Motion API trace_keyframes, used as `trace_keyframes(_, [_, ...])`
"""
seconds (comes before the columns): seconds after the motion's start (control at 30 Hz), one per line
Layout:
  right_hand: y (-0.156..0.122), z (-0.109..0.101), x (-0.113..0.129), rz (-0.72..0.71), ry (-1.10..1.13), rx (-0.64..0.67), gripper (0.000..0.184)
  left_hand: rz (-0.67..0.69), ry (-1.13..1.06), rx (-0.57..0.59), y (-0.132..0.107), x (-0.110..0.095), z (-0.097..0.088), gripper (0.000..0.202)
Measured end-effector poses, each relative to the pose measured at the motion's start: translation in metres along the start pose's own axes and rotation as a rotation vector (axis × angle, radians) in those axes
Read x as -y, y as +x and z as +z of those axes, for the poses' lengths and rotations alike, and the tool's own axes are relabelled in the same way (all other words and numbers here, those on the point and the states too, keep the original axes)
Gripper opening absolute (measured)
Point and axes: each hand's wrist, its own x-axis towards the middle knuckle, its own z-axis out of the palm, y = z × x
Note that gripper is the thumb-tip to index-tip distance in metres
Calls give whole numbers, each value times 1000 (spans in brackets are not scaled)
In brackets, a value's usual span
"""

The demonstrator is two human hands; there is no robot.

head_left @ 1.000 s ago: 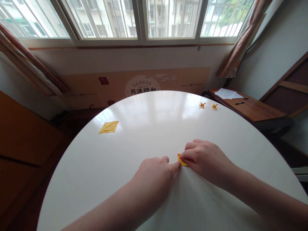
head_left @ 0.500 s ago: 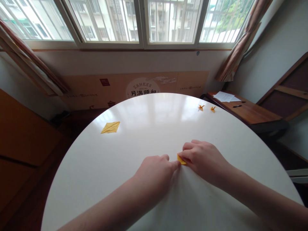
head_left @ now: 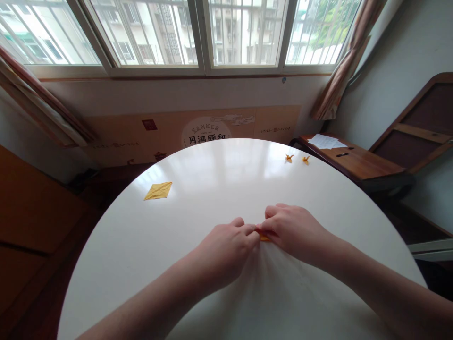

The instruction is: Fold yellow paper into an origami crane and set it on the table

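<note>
Between my two hands, on the white table, is a small piece of folded yellow paper, mostly covered by fingers. My left hand has its fingers closed on the paper's left side. From the other side, my right hand pinches the paper's upper right part. The fingertips of both hands meet at its top edge. Farther off to the left lies a creased yellow paper sheet, flat and touched by neither hand. Two small folded paper cranes, one crane and another crane, stand near the far right edge.
The round white table has a curved far edge. Behind it, a printed cardboard panel leans under the window. A wooden side table at right bears white papers. Curtains hang on both sides.
My left fingers have shifted up to the paper's top edge, closer to my right fingertips. Less of the yellow paper shows now. The whole view has turned slightly.
</note>
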Motion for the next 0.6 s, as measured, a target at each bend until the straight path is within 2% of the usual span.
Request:
trace_keyframes(0.37, [-3, -7, -1, -10, -102, 37, 25, 10, 7, -38, 1, 1, -3, 29])
trace_keyframes(0.6, [-16, -15, -12, 19, -124, 96, 26, 14, 17, -48, 0, -1, -5, 26])
